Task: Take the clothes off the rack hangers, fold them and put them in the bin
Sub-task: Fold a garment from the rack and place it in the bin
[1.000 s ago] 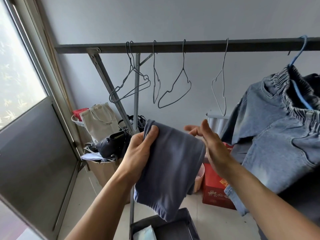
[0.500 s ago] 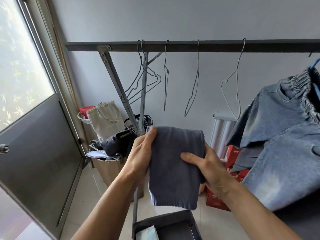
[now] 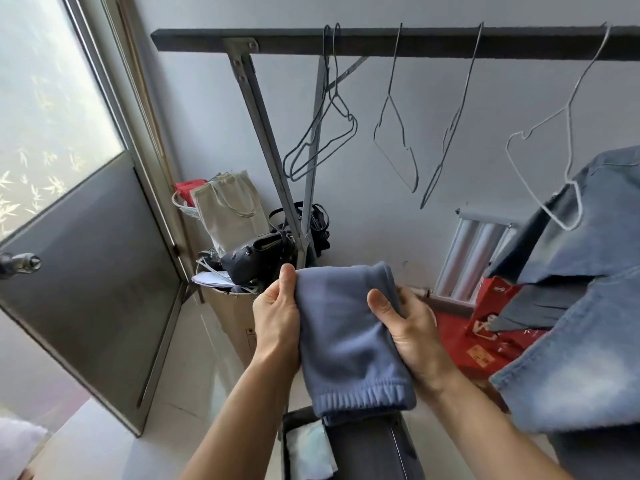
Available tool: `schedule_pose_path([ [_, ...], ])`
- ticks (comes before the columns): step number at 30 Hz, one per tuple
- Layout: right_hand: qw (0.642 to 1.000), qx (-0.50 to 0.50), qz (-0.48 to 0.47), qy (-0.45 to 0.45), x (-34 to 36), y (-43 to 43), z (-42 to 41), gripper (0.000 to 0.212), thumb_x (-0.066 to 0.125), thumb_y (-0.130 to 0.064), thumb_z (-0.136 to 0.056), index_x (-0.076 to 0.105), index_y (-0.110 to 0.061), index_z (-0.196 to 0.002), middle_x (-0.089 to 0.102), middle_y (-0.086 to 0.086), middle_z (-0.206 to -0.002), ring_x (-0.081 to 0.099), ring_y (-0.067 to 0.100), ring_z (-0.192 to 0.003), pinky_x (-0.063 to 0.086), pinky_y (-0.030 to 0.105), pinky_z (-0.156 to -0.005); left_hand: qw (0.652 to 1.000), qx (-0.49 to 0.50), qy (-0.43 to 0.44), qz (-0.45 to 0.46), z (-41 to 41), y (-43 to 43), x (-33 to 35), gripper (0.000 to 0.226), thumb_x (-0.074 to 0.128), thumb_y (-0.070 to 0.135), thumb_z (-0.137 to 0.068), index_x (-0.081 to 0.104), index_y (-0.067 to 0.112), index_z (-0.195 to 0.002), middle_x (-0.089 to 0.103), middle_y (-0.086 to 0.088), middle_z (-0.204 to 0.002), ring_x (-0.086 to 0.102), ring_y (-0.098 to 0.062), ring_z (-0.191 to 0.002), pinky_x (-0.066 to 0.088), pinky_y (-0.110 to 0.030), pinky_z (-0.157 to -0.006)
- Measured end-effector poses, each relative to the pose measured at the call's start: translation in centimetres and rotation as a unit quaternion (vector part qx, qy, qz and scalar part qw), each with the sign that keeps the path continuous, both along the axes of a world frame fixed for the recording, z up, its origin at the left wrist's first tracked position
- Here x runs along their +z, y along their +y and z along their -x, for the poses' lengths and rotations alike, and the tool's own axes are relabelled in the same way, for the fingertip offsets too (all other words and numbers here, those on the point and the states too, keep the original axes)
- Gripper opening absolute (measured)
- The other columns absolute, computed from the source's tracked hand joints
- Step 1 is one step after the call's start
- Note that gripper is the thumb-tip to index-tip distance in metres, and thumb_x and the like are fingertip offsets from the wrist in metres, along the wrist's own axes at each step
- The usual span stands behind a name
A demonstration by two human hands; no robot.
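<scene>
From the head camera, both hands grip a folded blue garment in front of the person, its ribbed cuff hanging just above the dark bin on the floor. The left hand pinches the garment's left edge, thumb on top; the right hand clasps the right edge, thumb pressed on the front, fingers wrapped behind. Overhead, bare wire hangers dangle from the rack bar. Denim clothes hang at the right.
</scene>
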State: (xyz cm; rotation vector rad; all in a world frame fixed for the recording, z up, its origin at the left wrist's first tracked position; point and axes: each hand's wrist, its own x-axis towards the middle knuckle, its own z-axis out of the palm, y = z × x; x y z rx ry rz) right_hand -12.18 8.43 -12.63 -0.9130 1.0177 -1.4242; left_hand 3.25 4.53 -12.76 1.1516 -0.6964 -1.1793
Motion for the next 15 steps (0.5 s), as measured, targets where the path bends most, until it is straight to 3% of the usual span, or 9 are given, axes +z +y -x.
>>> schedule_pose_path([
  [3,0.993,-0.047,0.002,0.106,-1.4,-1.5,-0.7,0.047,0.072,-0.032,-0.078,0.059,-0.009,-0.117,0.072,0.0,-0.1,0.069,0.013,-0.095,0.053,0.023,-0.084,0.997,-0.012,-0.031,-0.065,-1.0,-0.7,-2.1,0.051,0.05,0.056,-0.094,0.063,0.008,-0.084,0.061,-0.01,-0.081,0.055,-0.022,-0.079,0.048,-0.038,-0.074],
  [6,0.974,-0.073,0.015,0.216,-3.5,-3.7,-1.4,0.038,0.071,-0.024,-0.085,0.055,-0.015,-0.118,0.066,-0.005,-0.108,0.061,-0.007,-0.094,0.046,0.007,-0.081,0.98,-0.129,-0.013,-0.149,-1.9,-0.9,-4.5,0.063,0.046,0.074,-0.084,0.066,0.023,-0.116,0.069,0.002,-0.115,0.064,-0.018,-0.106,0.048,-0.038,-0.099],
  [8,0.968,-0.084,0.015,0.234,-5.2,-4.8,-1.9,0.042,0.072,-0.022,-0.085,0.05,-0.019,-0.121,0.061,-0.007,-0.114,0.057,-0.012,-0.099,0.043,0.002,-0.08,0.974,-0.159,-0.04,-0.155,-1.6,-0.5,-5.8,0.046,0.047,0.065,-0.09,0.06,0.029,-0.116,0.066,0.008,-0.112,0.063,-0.014,-0.104,0.051,-0.032,-0.091],
  [10,0.973,-0.058,-0.015,0.221,-6.9,-5.5,-2.8,0.049,0.072,-0.028,-0.083,0.048,-0.02,-0.126,0.06,-0.008,-0.116,0.058,-0.006,-0.102,0.044,0.002,-0.078,0.981,-0.088,-0.073,-0.155,-1.0,-0.8,-7.7,0.032,0.048,0.048,-0.098,0.063,0.021,-0.103,0.07,0.003,-0.1,0.066,-0.014,-0.093,0.055,-0.031,-0.077],
  [12,0.986,0.012,-0.088,0.144,-8.3,-6.0,-3.2,0.054,0.073,-0.036,-0.078,0.054,-0.016,-0.125,0.068,-0.002,-0.111,0.067,0.007,-0.1,0.051,0.011,-0.076,0.985,0.008,-0.092,-0.143,-0.9,-1.6,-10.2,0.034,0.045,0.041,-0.101,0.064,0.014,-0.095,0.072,-0.008,-0.094,0.069,-0.023,-0.093,0.057,-0.041,-0.082],
  [15,0.964,0.141,-0.226,0.022,-10.5,-6.7,-3.0,0.045,0.074,-0.026,-0.075,0.066,0.0,-0.11,0.074,0.018,-0.1,0.073,0.031,-0.09,0.061,0.035,-0.07,0.979,0.096,-0.141,-0.114,-1.4,-2.8,-13.2,0.038,0.041,0.035,-0.103,0.059,0.006,-0.087,0.067,-0.008,-0.082,0.064,-0.019,-0.076,0.053,-0.027,-0.069],
])
